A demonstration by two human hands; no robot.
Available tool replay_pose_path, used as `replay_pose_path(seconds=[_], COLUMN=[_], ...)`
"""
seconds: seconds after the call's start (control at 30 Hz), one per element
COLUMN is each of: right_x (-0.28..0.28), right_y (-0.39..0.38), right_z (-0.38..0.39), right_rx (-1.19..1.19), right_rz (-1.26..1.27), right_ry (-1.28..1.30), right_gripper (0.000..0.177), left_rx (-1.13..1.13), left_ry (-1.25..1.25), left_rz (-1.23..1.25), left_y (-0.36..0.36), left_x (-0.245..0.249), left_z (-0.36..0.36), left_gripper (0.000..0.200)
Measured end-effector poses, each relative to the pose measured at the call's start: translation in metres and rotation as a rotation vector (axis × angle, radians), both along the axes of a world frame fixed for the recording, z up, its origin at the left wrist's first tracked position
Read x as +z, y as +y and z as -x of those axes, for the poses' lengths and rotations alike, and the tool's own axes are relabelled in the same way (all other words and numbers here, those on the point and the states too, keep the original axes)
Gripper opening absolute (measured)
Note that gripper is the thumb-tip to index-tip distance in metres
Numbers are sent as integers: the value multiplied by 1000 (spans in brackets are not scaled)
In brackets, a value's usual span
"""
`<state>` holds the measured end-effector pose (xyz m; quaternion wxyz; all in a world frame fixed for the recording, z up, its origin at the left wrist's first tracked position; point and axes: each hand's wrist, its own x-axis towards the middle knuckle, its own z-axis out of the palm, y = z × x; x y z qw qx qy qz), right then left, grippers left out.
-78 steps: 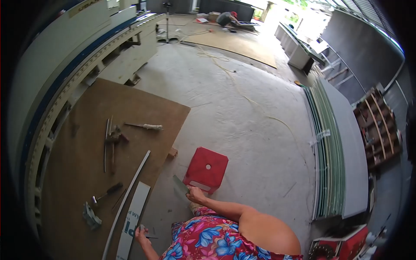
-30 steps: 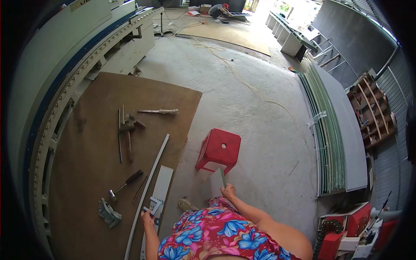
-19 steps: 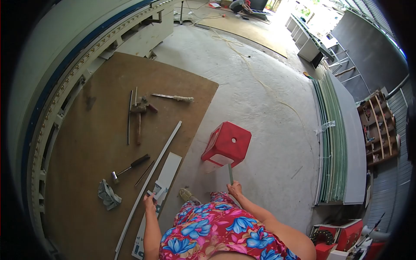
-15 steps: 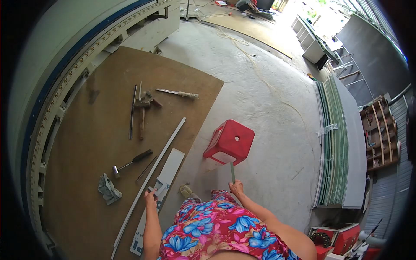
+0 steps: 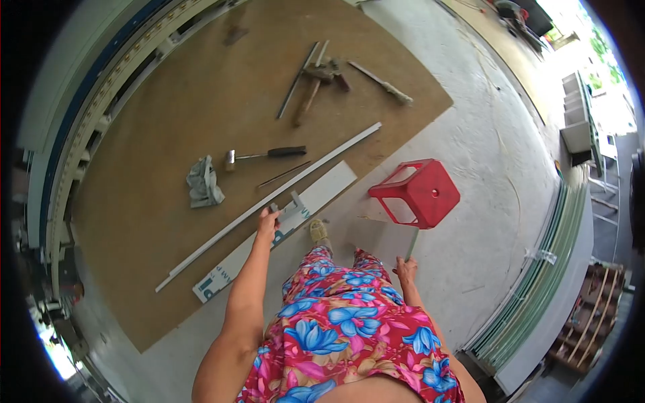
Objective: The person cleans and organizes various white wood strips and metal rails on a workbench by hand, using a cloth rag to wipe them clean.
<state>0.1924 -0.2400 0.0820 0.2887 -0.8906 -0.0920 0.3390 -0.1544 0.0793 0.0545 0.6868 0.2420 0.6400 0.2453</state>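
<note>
My left hand [image 5: 267,223] is closed on a small grey angled piece [image 5: 296,200], held over a white printed strip [image 5: 329,187] on the brown board [image 5: 154,148]. Most of that piece is behind my fingers. Low on the right, my right hand [image 5: 406,267] grips the edge of a flat grey panel [image 5: 384,242] with a greenish edge, just below a red plastic stool [image 5: 430,195]. A long thin white bar [image 5: 269,201] lies alongside the printed strip. Beyond it are a hammer [image 5: 265,154], a thin rod [image 5: 283,174] and a crumpled grey cloth [image 5: 203,183].
Farther up the board lie a wooden-handled hammer [image 5: 310,94], a dark bar [image 5: 297,80] and a tool with a wrapped handle [image 5: 381,83]. Sheets stacked on edge [image 5: 537,289] stand at the right. A machine [image 5: 87,134] borders the left. A pale cord [image 5: 500,141] crosses the floor.
The view has swung left, so the board and stool sit farther right. The panel in my right hand now shows its broad face instead of only its edge. Both hands keep their hold.
</note>
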Motion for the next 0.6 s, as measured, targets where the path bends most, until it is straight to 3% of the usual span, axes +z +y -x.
replay_pose_path(seconds=[0.6], right_x=[10], right_y=[3], right_z=[8], right_rx=[47], right_rz=[-28], right_ry=[3], right_gripper=[33], left_rx=[211], left_ry=[-38], left_rz=[60], left_y=[9], left_x=[-10], left_z=[6], left_gripper=[18])
